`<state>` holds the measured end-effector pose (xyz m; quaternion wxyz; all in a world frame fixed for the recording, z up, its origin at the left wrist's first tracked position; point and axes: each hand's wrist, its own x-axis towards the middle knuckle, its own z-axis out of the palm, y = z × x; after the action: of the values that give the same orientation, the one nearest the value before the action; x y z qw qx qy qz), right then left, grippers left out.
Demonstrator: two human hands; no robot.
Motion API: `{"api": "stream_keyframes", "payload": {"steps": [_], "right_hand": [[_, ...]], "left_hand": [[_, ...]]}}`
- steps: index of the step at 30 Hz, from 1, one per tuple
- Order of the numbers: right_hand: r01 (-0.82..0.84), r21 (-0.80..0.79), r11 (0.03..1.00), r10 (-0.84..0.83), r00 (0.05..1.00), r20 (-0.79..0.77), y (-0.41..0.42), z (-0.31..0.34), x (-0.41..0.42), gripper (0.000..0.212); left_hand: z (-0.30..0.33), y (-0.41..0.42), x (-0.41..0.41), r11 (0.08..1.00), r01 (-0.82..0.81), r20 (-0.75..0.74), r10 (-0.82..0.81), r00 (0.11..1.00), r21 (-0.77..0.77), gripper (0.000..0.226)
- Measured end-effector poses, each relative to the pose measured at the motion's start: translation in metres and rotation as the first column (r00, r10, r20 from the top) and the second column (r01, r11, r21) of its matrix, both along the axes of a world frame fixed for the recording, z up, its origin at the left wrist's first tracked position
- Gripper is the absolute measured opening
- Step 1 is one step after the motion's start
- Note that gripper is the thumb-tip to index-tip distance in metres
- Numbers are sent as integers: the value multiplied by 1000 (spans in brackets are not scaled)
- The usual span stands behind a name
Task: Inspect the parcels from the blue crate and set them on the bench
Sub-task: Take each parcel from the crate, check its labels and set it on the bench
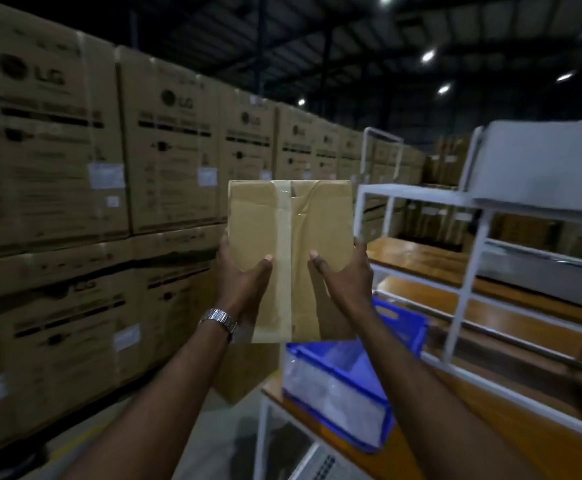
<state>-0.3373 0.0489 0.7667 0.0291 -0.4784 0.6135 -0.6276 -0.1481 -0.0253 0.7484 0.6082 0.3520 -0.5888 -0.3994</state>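
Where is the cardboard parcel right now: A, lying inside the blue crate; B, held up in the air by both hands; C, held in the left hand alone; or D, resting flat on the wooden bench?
B: the parcel is raised in front of the camera, the left hand and the right hand gripping its sides with thumbs on the taped face, above the blue crate.

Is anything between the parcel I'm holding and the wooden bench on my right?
Nothing visible. Both hands, left hand and right hand, hold the parcel up; the bench lies open beside it, under the white shelf frame.
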Motion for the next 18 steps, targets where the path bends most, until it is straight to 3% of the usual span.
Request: {"api": "stream_keyframes", "payload": {"steps": [7,13,18], "right_hand": [[271,-88,958,-273,962,-4,105,48,-125,81],[486,-115,866,-490,871,-12,216,71,-234,82],[586,-118,801,-592,806,-19,292,82,-303,84]], "left_hand": [[57,66,-144,969,233,-19,-235,972,-85,103],[86,142,-276,869,460,15,-465,885,-184,91],[96,191,-368,790,568,28,-578,815,-229,97]]}}
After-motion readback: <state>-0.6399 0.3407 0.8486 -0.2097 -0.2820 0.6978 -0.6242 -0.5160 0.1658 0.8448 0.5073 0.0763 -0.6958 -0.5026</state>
